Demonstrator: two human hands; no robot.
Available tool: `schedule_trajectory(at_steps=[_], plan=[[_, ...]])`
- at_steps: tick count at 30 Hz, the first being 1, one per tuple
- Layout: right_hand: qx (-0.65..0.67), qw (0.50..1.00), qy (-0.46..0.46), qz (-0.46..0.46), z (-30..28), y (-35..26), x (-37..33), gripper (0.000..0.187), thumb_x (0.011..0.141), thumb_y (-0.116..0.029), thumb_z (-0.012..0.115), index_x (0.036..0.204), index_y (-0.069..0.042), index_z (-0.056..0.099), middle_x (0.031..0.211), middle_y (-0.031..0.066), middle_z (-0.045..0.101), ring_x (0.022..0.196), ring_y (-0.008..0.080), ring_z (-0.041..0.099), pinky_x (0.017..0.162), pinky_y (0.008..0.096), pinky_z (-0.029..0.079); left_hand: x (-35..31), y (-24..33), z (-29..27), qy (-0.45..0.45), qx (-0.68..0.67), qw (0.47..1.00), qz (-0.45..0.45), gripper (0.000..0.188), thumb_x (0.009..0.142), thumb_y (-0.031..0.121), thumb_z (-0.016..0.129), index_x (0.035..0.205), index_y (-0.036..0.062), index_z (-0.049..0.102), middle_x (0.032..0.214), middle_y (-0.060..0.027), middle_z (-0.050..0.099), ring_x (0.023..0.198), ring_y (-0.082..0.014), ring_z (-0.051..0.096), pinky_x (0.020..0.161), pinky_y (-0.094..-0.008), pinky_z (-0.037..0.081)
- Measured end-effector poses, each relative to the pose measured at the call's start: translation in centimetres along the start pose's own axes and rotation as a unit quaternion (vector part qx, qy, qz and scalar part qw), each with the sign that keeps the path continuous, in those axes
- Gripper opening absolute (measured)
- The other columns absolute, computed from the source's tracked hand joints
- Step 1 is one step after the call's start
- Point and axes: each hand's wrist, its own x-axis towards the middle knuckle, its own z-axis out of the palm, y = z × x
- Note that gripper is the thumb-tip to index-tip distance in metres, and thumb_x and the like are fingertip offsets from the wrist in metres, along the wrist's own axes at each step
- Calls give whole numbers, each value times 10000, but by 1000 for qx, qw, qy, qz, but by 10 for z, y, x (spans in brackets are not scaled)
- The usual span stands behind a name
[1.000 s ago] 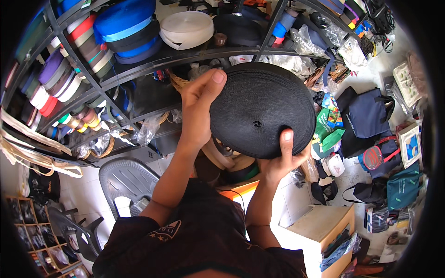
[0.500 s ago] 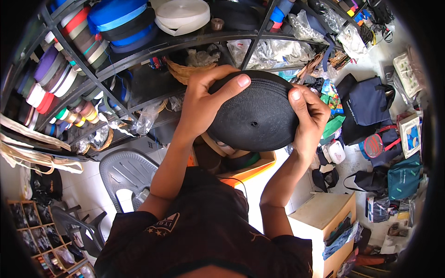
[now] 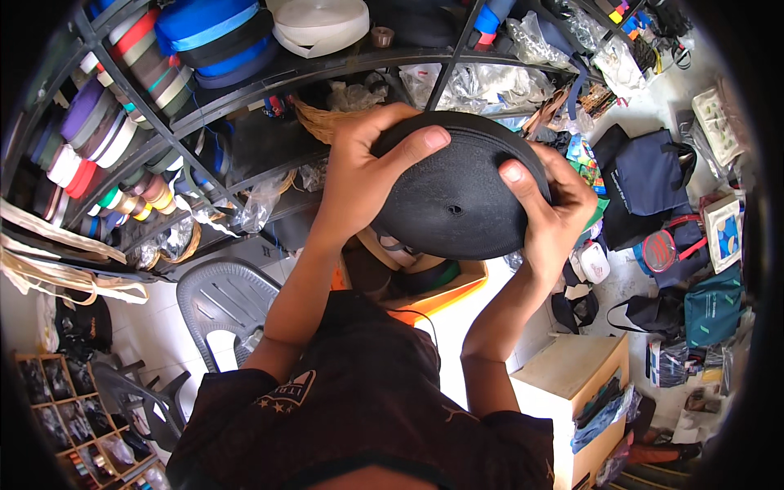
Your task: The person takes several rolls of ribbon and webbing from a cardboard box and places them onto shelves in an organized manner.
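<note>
A large flat roll of black webbing (image 3: pixel 457 184) is raised in front of me, its wound face with a small centre hole turned toward me. Its left rim is gripped by my left hand (image 3: pixel 367 167), the thumb lying across the upper face. At the right rim, my right hand (image 3: pixel 551 196) clasps the roll, thumb on the face and fingers behind it, partly hidden. Underneath the roll stands an orange-edged box (image 3: pixel 457 290) with more rolls of strap in it, partly covered by the roll and my arm.
Dark shelves (image 3: pixel 327 69) ahead carry blue rolls (image 3: pixel 214 41), a cream roll (image 3: pixel 320 24) and many coloured spools. A grey plastic chair (image 3: pixel 224 298) stands left. Bags (image 3: pixel 649 175) cover the floor at right, near a wooden cabinet (image 3: pixel 576 367).
The black webbing roll has shifted slightly right and tilted, showing more of its edge at the upper right. My right thumb has moved a little further onto its face.
</note>
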Motion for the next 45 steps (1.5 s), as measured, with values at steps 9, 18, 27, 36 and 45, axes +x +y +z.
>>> schedule_trajectory(at_steps=[9,18,27,36,45], plan=[[241,931,257,-97,20,23,-15,336,862,-202,691,1095,36,642,1021,113,661,917,190,624,869,315,481,-17,-24,13,115,12,993,24,393,993,347,502,984,-34,598,699,25,470,661,-71,417,618,-234,368],[51,992,85,-77,-9,-3,-9,427,724,-122,794,1078,34,615,949,93,644,906,177,602,787,320,495,-8,6,-1,35,102,992,72,377,990,347,509,1033,-14,607,754,2,567,696,-79,468,646,-252,406],[228,953,190,-61,28,2,-29,525,716,-68,798,1175,34,565,1091,146,622,993,240,606,952,367,450,-17,-11,22,178,-35,983,-3,453,1025,365,415,1060,-51,588,762,4,502,729,-72,440,694,-228,386],[144,983,108,-20,8,-8,-14,454,678,-58,817,1075,59,627,981,143,661,847,223,640,844,320,494,-10,-2,-2,78,45,996,2,421,979,342,537,1121,-53,572,763,11,497,705,-64,426,649,-225,376],[221,974,35,10,12,15,-14,574,648,-23,836,1161,33,586,1077,118,639,966,197,609,921,305,436,-12,1,-3,165,71,982,66,362,982,302,538,1088,-41,588,740,11,535,680,-58,450,625,-205,389]])
